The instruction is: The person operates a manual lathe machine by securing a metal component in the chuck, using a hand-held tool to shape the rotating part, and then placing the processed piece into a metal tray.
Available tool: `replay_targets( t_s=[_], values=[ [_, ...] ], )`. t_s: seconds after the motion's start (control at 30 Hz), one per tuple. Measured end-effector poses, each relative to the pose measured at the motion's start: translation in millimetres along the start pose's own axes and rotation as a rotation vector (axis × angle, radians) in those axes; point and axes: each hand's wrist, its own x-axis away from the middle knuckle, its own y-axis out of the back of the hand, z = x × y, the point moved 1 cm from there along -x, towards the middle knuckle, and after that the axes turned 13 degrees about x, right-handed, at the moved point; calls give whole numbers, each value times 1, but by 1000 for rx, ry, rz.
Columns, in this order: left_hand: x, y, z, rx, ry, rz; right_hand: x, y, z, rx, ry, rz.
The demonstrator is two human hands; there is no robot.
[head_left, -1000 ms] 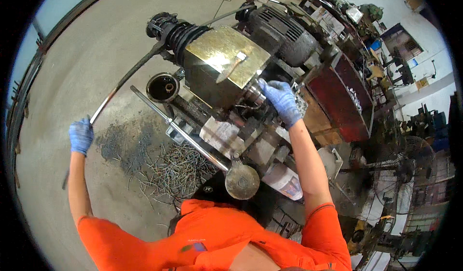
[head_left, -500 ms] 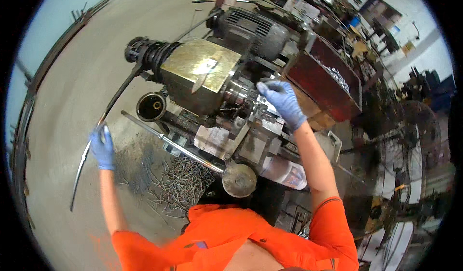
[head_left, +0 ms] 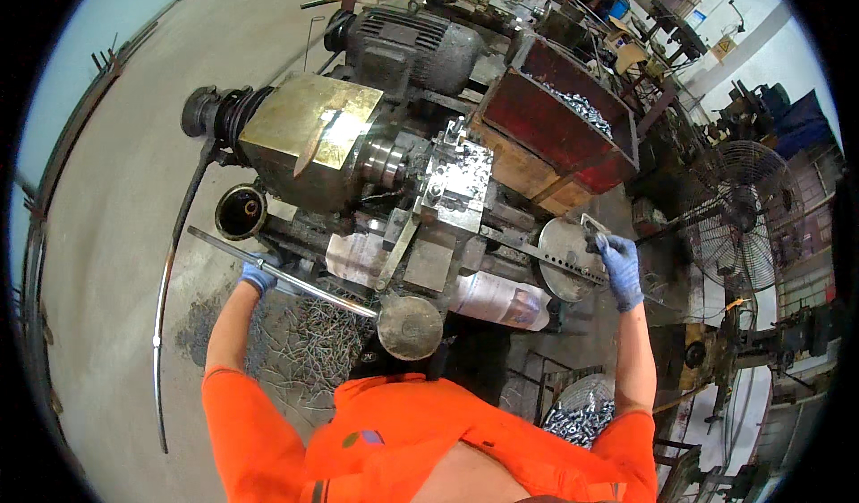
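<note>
My gloved left hand is at the shiny lever bar, its fingers closed about it and partly hidden. The bar slopes down to a round metal weight in front of me. My gloved right hand is closed on a small dark handle beside a round steel disc. Between my hands stands a greasy lathe-like machine with a brass-coloured cover, a bright spindle and a tool block. A long thin rod hangs down from the machine's left end.
A red metal bin holding small metal parts stands behind the machine. A basket of shiny parts sits by my right elbow. Metal shavings lie on the floor, a dark round pot is at left, and a fan at right.
My left hand has let go of the long thin rod and moved right to the lever bar. My right hand has gone from the spindle area to the handle at right. The view has shifted.
</note>
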Motion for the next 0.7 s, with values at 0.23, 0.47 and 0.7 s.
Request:
replay_targets(
  t_s=[0.23,0.47,0.7],
  values=[
    [44,18,20,134,389,54,19,61,-188,789,-160,-101],
    [105,77,58,959,613,-472,45,84,-299,1112,-481,177],
    [95,114,29,1394,770,-907,86,72,-309,1101,-605,34]
  ],
)
